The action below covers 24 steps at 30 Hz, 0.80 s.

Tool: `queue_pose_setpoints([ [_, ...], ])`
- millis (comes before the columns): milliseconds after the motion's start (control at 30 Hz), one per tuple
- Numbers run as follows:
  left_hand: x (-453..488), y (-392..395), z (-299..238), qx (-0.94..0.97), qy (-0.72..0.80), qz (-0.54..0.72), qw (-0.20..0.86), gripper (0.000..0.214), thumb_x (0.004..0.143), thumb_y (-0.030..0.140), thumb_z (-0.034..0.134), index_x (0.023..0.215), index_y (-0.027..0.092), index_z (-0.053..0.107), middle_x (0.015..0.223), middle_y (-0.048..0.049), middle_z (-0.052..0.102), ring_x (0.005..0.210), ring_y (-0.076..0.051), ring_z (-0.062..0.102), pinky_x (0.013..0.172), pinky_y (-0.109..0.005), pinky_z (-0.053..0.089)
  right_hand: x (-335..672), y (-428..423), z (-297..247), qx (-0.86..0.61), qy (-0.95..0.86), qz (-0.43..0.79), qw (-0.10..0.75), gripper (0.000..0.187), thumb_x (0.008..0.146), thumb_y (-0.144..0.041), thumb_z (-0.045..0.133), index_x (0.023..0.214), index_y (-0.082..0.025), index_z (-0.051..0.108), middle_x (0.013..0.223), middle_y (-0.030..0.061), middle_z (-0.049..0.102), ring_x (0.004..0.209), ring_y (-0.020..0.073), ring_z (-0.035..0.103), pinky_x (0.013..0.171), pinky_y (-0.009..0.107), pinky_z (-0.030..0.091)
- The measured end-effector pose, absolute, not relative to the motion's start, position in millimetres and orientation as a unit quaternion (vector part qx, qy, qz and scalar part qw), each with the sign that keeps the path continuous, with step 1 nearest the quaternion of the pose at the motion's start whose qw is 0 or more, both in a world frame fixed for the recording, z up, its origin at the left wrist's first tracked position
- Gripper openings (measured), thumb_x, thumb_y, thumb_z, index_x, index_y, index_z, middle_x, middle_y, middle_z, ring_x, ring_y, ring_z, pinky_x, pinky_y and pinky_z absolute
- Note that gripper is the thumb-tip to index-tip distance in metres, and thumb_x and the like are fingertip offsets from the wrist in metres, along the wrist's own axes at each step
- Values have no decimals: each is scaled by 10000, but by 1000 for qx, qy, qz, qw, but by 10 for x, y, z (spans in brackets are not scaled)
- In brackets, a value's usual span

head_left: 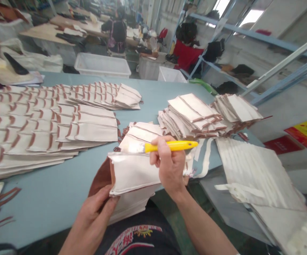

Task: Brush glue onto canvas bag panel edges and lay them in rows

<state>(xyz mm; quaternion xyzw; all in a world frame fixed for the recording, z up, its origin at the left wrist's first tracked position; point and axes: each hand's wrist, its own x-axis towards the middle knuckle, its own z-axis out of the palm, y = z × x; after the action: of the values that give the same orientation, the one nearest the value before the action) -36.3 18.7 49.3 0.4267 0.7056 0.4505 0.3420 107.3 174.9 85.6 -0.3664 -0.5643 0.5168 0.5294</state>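
My right hand [169, 164] is closed around the yellow handle of a paintbrush [184, 145], held level. Its pale bristles point left and lie at the upper edge of a cream piece with brown trim [134, 173]; I cannot tell whether they touch it. The lower left corner of that piece is pinched between the thumb and fingers of my left hand [100, 203]. A brown flap [100, 175] shows along its left side. More cream layers [133, 205] hang below it, over my lap. Just behind the brush lies another stack of cream pieces [143, 131].
Overlapping rows of cream pieces [44, 124] with brown edges cover the left of the blue-grey table [52, 198]. Piled cream pieces [190, 113] stand at the back right. White bins [102, 65] sit beyond the table, a blue shelf rack [238, 32] at right. A person [117, 32] sits farther back.
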Motion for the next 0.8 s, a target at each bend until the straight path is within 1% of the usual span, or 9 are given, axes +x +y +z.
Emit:
queue_pose_setpoints([
  [100, -367, 184, 466, 433, 743, 439, 260, 385, 939, 576, 678, 777, 261, 829, 789, -74, 787, 800, -293, 731, 738, -307, 616, 1249, 1482, 878, -379, -516, 597, 483, 363, 1032, -511, 668, 810, -224, 682, 431, -99, 486, 365, 94, 378, 444, 224, 382],
  [200, -374, 142, 394, 459, 748, 421, 227, 355, 971, 506, 665, 731, 263, 759, 756, -42, 745, 692, -233, 690, 648, -258, 555, 1288, 1336, 801, -399, -485, 616, 475, 410, 1011, -563, 704, 793, -217, 685, 414, -100, 457, 348, 83, 329, 398, 203, 313],
  [300, -402, 96, 320, 475, 747, 409, 220, 337, 981, 492, 676, 742, 268, 753, 685, -19, 702, 592, -207, 628, 614, -256, 535, 1232, 1254, 699, -412, -473, 614, 479, 454, 1017, -609, 690, 782, -220, 674, 409, -104, 431, 349, 84, 321, 394, 200, 313],
  [367, -428, 75, 287, 481, 745, 406, 221, 336, 977, 500, 686, 754, 269, 785, 699, -33, 732, 601, -221, 654, 636, -270, 556, 1190, 1195, 646, -410, -469, 628, 466, 476, 1030, -638, 667, 797, -223, 673, 413, -105, 423, 353, 88, 320, 394, 203, 319],
  [433, -452, 58, 264, 483, 741, 410, 222, 321, 972, 511, 696, 810, 272, 835, 750, -51, 784, 629, -241, 696, 673, -287, 585, 1165, 1139, 616, -404, -464, 648, 450, 495, 1048, -658, 637, 821, -220, 683, 422, -105, 426, 358, 89, 315, 397, 206, 321],
  [500, -469, 40, 242, 486, 739, 410, 223, 306, 972, 512, 700, 870, 279, 870, 742, -47, 798, 600, -244, 701, 685, -296, 601, 1158, 1115, 617, -405, -459, 653, 446, 501, 1053, -663, 625, 822, -222, 683, 423, -109, 413, 355, 89, 303, 389, 205, 304],
  [567, -480, 26, 217, 484, 744, 404, 224, 300, 989, 495, 689, 897, 283, 881, 701, -32, 781, 562, -236, 685, 700, -298, 606, 1157, 1128, 644, -412, -458, 640, 458, 486, 1042, -656, 640, 808, -232, 667, 418, -114, 396, 349, 91, 303, 381, 204, 291],
  [667, -496, 29, 191, 482, 747, 399, 224, 308, 1016, 473, 668, 890, 276, 869, 639, -7, 728, 497, -213, 612, 740, -307, 611, 1140, 1166, 693, -417, -461, 623, 475, 462, 1022, -641, 667, 785, -246, 631, 413, -123, 377, 341, 90, 303, 373, 200, 283],
  [800, -498, 77, 219, 495, 731, 408, 234, 296, 1011, 459, 659, 889, 284, 865, 646, -7, 717, 535, -226, 638, 710, -295, 592, 1111, 1175, 708, -389, -472, 655, 444, 465, 1040, -634, 640, 796, -239, 633, 423, -117, 401, 347, 85, 298, 381, 198, 294],
])
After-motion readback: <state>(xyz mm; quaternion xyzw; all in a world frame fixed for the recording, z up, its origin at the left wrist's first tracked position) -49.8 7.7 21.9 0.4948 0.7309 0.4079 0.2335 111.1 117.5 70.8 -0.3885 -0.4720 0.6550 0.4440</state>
